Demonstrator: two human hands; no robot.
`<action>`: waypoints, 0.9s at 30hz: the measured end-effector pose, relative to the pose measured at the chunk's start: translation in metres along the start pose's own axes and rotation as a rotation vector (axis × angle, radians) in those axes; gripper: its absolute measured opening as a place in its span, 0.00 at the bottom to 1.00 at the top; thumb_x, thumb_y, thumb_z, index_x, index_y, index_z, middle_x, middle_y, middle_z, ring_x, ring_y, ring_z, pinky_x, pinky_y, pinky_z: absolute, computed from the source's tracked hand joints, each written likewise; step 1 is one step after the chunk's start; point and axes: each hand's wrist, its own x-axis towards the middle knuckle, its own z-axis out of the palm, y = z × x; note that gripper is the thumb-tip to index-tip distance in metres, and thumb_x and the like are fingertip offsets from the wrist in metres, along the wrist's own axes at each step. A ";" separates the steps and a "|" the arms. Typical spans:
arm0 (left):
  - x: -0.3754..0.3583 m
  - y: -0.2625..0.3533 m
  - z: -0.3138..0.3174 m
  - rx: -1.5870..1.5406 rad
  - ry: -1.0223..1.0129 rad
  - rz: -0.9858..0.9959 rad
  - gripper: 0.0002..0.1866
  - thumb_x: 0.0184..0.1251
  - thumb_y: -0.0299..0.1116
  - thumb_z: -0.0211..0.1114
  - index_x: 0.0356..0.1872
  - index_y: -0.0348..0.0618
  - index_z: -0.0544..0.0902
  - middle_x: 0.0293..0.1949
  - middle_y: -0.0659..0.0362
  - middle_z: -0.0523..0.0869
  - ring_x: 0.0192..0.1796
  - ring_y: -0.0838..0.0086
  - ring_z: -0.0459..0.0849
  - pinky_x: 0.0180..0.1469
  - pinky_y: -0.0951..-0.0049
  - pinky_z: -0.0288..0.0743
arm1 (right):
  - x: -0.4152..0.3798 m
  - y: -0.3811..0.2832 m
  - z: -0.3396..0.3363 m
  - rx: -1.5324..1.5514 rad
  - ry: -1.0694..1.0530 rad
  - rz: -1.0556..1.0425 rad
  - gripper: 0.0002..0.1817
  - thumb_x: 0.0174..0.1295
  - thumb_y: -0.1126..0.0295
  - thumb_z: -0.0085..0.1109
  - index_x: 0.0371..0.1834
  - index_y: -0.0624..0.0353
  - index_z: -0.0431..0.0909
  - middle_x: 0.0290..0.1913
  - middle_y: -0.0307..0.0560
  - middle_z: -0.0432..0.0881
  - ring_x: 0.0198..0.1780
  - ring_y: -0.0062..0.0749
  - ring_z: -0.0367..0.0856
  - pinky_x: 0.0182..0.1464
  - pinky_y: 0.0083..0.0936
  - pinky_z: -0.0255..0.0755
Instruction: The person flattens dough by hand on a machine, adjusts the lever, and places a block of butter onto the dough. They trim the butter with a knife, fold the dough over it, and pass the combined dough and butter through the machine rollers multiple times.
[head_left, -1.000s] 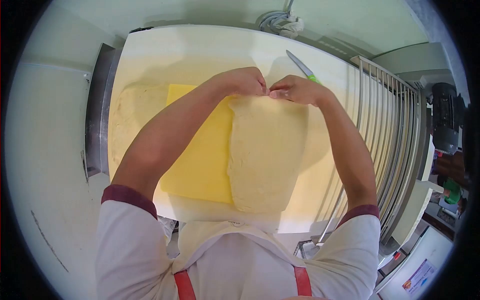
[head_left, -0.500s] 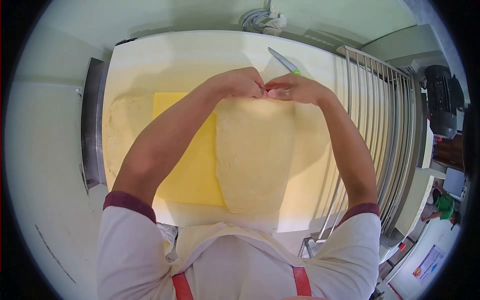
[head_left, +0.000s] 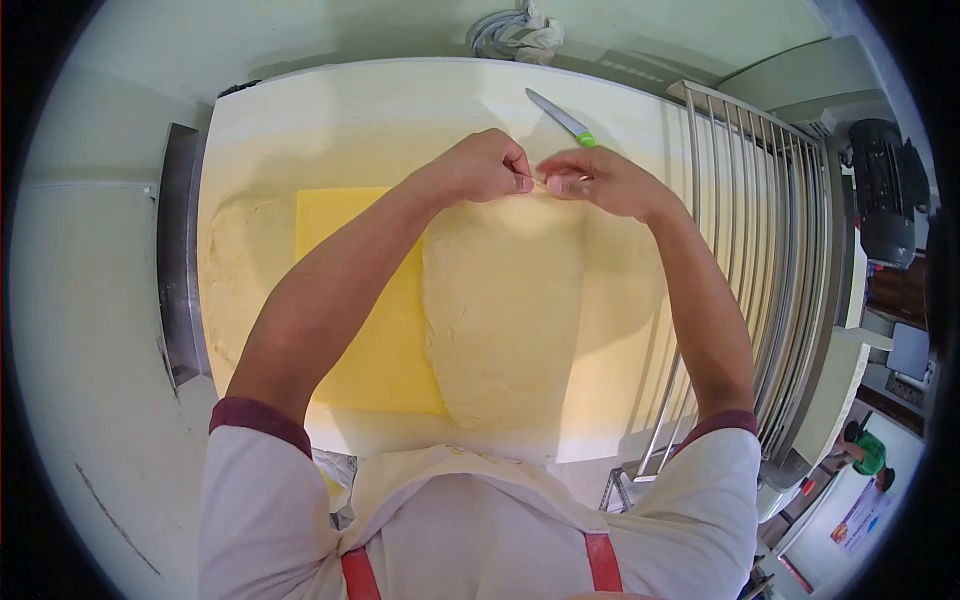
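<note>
A pale sheet of dough [head_left: 505,310] lies folded over the right half of a yellow butter slab [head_left: 365,330] on the white work table [head_left: 380,110]. More of the dough [head_left: 235,270] spreads out flat to the left of the slab. My left hand [head_left: 485,165] and my right hand [head_left: 590,178] meet at the far edge of the folded flap. Both pinch that dough edge between thumb and fingers, knuckles almost touching.
A knife with a green handle [head_left: 560,118] lies on the table beyond my hands. A metal wire guard [head_left: 750,250] runs along the table's right side, with a dark motor [head_left: 880,190] behind it. A bundle of cable [head_left: 515,35] sits at the back edge.
My hands stay at the far edge of the flap and have lifted it slightly, pinching it. The view has shifted a little, so the dough appears further left.
</note>
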 end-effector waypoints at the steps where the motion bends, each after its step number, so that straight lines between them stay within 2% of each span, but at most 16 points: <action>1: 0.000 -0.001 0.001 0.004 0.020 0.008 0.08 0.61 0.30 0.67 0.37 0.36 0.85 0.32 0.62 0.85 0.34 0.79 0.77 0.38 0.76 0.71 | -0.003 -0.001 -0.002 -0.101 -0.004 -0.053 0.07 0.61 0.70 0.64 0.35 0.64 0.82 0.30 0.45 0.84 0.33 0.27 0.79 0.38 0.27 0.73; 4: 0.006 -0.010 0.007 -0.018 0.058 0.045 0.08 0.62 0.30 0.66 0.39 0.36 0.86 0.33 0.59 0.87 0.35 0.77 0.80 0.40 0.74 0.73 | 0.000 -0.003 0.003 -0.084 0.004 0.129 0.07 0.61 0.70 0.63 0.36 0.64 0.82 0.29 0.44 0.84 0.32 0.27 0.79 0.38 0.26 0.72; 7: 0.009 -0.012 0.007 -0.037 0.039 0.083 0.10 0.61 0.30 0.67 0.40 0.37 0.87 0.33 0.57 0.87 0.36 0.74 0.82 0.42 0.72 0.74 | 0.008 0.013 0.011 -0.111 0.072 0.164 0.07 0.61 0.70 0.63 0.36 0.63 0.83 0.29 0.44 0.83 0.33 0.26 0.79 0.38 0.26 0.71; 10: 0.014 -0.004 0.008 0.063 -0.007 0.079 0.11 0.60 0.31 0.67 0.41 0.37 0.87 0.33 0.55 0.88 0.36 0.72 0.82 0.42 0.71 0.75 | 0.002 0.002 -0.003 -0.180 -0.001 0.206 0.07 0.63 0.72 0.62 0.40 0.64 0.82 0.29 0.38 0.80 0.33 0.22 0.74 0.40 0.24 0.69; 13: 0.019 0.006 0.017 0.102 0.006 0.028 0.12 0.60 0.33 0.68 0.40 0.36 0.87 0.33 0.53 0.87 0.36 0.72 0.83 0.42 0.70 0.75 | -0.003 0.009 -0.010 -0.095 -0.056 0.223 0.08 0.64 0.70 0.61 0.39 0.64 0.82 0.30 0.40 0.81 0.33 0.23 0.74 0.39 0.25 0.69; 16: 0.021 0.011 0.021 0.124 0.043 0.009 0.13 0.60 0.35 0.68 0.40 0.36 0.87 0.33 0.53 0.87 0.36 0.72 0.83 0.42 0.70 0.75 | -0.006 -0.005 -0.004 -0.317 0.014 0.312 0.11 0.67 0.66 0.59 0.40 0.65 0.83 0.32 0.42 0.83 0.35 0.24 0.76 0.41 0.27 0.70; 19: 0.033 0.007 0.022 0.126 0.020 0.023 0.13 0.61 0.36 0.68 0.40 0.36 0.87 0.32 0.54 0.88 0.36 0.73 0.83 0.42 0.70 0.75 | -0.017 0.005 0.000 -0.194 0.224 0.335 0.12 0.66 0.67 0.58 0.46 0.63 0.83 0.34 0.46 0.84 0.37 0.25 0.78 0.41 0.27 0.72; 22: 0.048 0.010 0.029 0.081 -0.057 0.042 0.12 0.61 0.34 0.67 0.40 0.37 0.88 0.33 0.55 0.88 0.37 0.75 0.83 0.43 0.71 0.76 | -0.054 0.028 0.022 0.275 0.703 0.134 0.16 0.69 0.67 0.56 0.53 0.65 0.79 0.40 0.44 0.84 0.42 0.24 0.79 0.45 0.23 0.72; 23: 0.050 0.019 0.035 0.103 -0.077 0.070 0.12 0.62 0.33 0.66 0.40 0.37 0.88 0.33 0.55 0.89 0.38 0.75 0.83 0.44 0.71 0.76 | -0.070 0.029 0.035 0.355 0.794 0.134 0.16 0.70 0.66 0.55 0.55 0.65 0.78 0.42 0.44 0.83 0.42 0.24 0.79 0.46 0.22 0.72; 24: 0.051 0.026 0.040 0.123 -0.096 0.097 0.11 0.62 0.33 0.65 0.40 0.37 0.88 0.33 0.56 0.89 0.38 0.75 0.83 0.44 0.71 0.75 | -0.089 0.029 0.051 0.433 0.883 0.134 0.17 0.71 0.66 0.55 0.57 0.65 0.77 0.43 0.44 0.83 0.43 0.24 0.79 0.48 0.21 0.72; 26: 0.058 0.028 0.046 0.137 -0.099 0.116 0.11 0.62 0.32 0.64 0.40 0.36 0.87 0.33 0.56 0.89 0.38 0.76 0.83 0.44 0.71 0.75 | -0.128 0.032 0.093 0.510 0.998 0.153 0.15 0.72 0.66 0.54 0.55 0.65 0.78 0.44 0.43 0.82 0.44 0.23 0.79 0.47 0.20 0.72; 27: 0.062 0.027 0.049 0.143 -0.103 0.121 0.11 0.62 0.32 0.63 0.39 0.36 0.87 0.34 0.57 0.89 0.39 0.76 0.83 0.44 0.72 0.75 | -0.149 0.038 0.116 0.527 1.004 0.166 0.15 0.72 0.67 0.54 0.54 0.65 0.78 0.44 0.44 0.82 0.44 0.24 0.79 0.49 0.21 0.73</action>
